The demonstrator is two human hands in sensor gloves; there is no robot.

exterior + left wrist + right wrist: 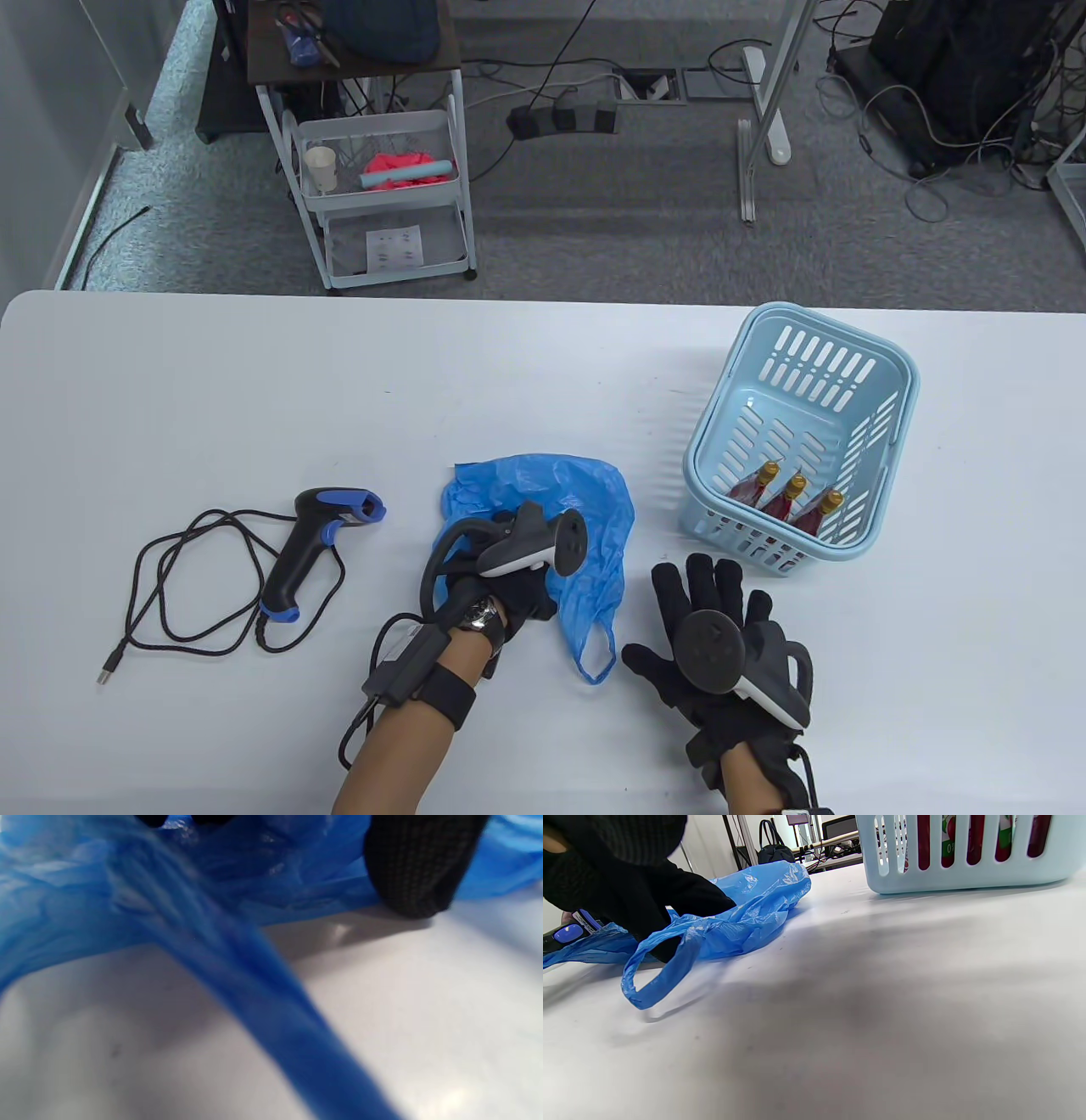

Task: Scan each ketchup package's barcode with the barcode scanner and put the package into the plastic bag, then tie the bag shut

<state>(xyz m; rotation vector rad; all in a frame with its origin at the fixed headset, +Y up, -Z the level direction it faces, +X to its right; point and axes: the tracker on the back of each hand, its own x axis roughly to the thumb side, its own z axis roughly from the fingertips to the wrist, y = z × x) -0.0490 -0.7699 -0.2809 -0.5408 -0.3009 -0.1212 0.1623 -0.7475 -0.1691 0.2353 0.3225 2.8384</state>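
The blue plastic bag [585, 518] lies crumpled at the table's middle, with one handle loop [598, 654] pointing toward me. My left hand [507, 586] rests on the bag's left side and grips its plastic; the tracker hides the fingers from above. In the left wrist view a gloved fingertip [418, 866] presses the bag [85, 899] where it meets the table. My right hand [679, 611] hovers flat with its fingers spread and empty, right of the bag. Three ketchup packages [793, 501] lie in the light-blue basket [899, 373]. The black-and-blue barcode scanner [327, 543] lies to the left.
The scanner's cable [187, 586] loops over the table's left part. Seen from the right wrist, the basket [967, 874] stands close ahead and the bag [755, 912] lies to the left. A white cart [382, 187] stands on the floor beyond the table.
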